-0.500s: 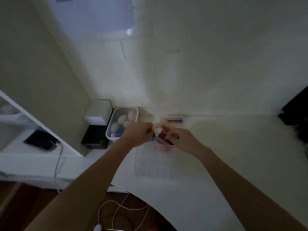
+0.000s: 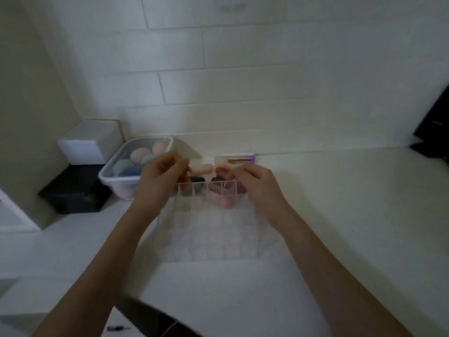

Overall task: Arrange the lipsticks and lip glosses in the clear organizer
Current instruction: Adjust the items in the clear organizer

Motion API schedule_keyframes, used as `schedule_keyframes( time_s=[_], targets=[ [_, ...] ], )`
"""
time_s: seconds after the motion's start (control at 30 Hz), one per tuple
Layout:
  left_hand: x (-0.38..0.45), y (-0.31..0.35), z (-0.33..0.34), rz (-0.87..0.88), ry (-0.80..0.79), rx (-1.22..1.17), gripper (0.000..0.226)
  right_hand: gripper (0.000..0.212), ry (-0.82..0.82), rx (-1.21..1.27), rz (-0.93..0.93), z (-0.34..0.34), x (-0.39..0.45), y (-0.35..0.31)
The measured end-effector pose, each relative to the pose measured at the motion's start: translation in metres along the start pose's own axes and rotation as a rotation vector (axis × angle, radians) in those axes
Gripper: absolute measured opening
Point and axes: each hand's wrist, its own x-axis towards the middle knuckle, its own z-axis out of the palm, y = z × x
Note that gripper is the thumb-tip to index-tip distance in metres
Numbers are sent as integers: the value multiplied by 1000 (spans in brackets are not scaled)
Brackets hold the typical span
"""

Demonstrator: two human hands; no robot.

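The clear organizer (image 2: 213, 237), a grid of small compartments, stands on the white counter in front of me. Several lipsticks and glosses lie at its far row: a dark one (image 2: 197, 180), red ones (image 2: 239, 188) and a pink one (image 2: 218, 200). My left hand (image 2: 159, 183) hovers over the organizer's far left corner, fingers curled, pinching the end of a pink lipstick tube (image 2: 202, 169). My right hand (image 2: 258, 184) is over the far right corner and pinches a pale cream tube (image 2: 227, 165). The frame is blurred, so the tubes' details are unclear.
A clear tub of makeup sponges (image 2: 114, 176) sits left of the organizer. Beyond it a white box (image 2: 90, 142) rests on a black box (image 2: 73, 190). A purple-ended carton (image 2: 239, 158) lies against the tiled wall. A dark object (image 2: 435, 132) stands at the right edge.
My hands have drawn slightly apart, each now with a tube end at its fingertips. The view has come closer and tilted down over the organizer.
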Motion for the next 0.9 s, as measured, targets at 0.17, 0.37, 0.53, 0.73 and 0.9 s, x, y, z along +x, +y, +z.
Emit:
schedule_keyframes(
  time_s=[0.17,0.37,0.53,0.73,0.9],
  targets=[
    [-15,-6,0,-92,-9,-223,25,21,188,-32,-28,0,-18,0],
    [-17,-16,-4,-74,-175,-235,21,25,301,27,44,8,-27,-6],
    [-7,-20,-1,-139,-117,-357,20,41,303,39,142,7,-19,2],
    [-5,-22,6,-133,-69,-405,29,16,514,-253,-106,-15,28,31],
    [-6,-21,6,-78,-92,-368,33,32,298,-660,-82,-31,95,57]
  ],
)
